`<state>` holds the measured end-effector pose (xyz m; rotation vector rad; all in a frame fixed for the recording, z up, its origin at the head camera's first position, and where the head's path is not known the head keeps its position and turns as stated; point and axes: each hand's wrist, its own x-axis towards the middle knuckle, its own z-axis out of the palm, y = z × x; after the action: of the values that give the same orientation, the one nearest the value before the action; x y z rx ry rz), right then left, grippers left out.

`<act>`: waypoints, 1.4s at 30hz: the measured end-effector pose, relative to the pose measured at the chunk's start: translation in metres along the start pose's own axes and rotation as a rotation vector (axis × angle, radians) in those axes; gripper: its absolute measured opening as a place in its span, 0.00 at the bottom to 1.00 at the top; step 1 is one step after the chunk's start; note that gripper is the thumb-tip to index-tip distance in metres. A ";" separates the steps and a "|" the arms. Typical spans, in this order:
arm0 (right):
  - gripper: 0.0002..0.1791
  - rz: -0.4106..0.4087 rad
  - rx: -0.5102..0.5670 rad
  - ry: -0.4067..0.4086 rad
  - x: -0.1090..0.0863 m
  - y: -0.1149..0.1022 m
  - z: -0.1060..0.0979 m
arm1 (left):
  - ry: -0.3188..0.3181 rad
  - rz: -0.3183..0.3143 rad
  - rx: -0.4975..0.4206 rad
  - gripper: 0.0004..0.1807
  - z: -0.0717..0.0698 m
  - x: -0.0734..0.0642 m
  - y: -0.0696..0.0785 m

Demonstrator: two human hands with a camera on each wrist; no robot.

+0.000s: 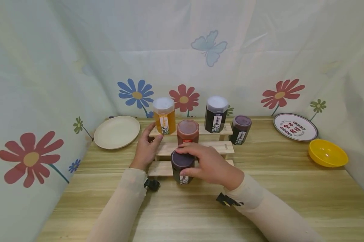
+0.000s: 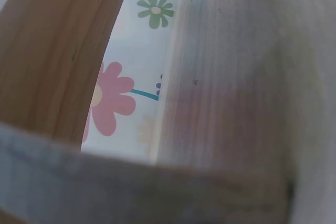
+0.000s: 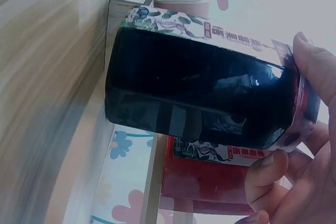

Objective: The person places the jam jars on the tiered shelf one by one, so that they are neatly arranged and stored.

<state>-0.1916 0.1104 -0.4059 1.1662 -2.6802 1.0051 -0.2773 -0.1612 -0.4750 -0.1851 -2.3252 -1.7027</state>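
In the head view my right hand [image 1: 210,164] grips a dark octagonal jar [image 1: 183,168] by its purple lid, thumb in front. The right wrist view shows that jar [image 3: 205,82] from the side, its base close to the lowest step. A three-step wooden rack [image 1: 166,148] stands beneath. My left hand [image 1: 146,149] holds the rack's left end at the top step, its thumb beside the plank; some fingers are hidden. A red jar [image 1: 188,131] occupies the middle step. On the top step are an amber jar [image 1: 164,117] and a dark jar with a whitish lid [image 1: 215,116].
Another purple-lidded jar [image 1: 240,130] stands on the table right of the rack. A cream plate [image 1: 116,132] lies at the back left. Toward the right are a patterned plate [image 1: 295,127] and a yellow bowl [image 1: 327,153]. A flowered curtain [image 1: 175,60] hangs behind the table.
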 end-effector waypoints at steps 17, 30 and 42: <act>0.39 0.017 0.024 0.023 -0.001 -0.001 -0.001 | 0.004 0.007 -0.007 0.35 0.003 0.000 -0.001; 0.39 0.040 0.015 -0.004 0.003 -0.007 0.002 | 0.013 -0.001 0.006 0.34 0.000 0.002 -0.004; 0.39 0.007 0.002 0.011 0.010 -0.010 0.008 | -0.001 -0.002 0.010 0.34 0.001 0.001 -0.002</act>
<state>-0.1902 0.0941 -0.4035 1.1481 -2.6773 1.0130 -0.2794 -0.1609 -0.4768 -0.1816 -2.3347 -1.6916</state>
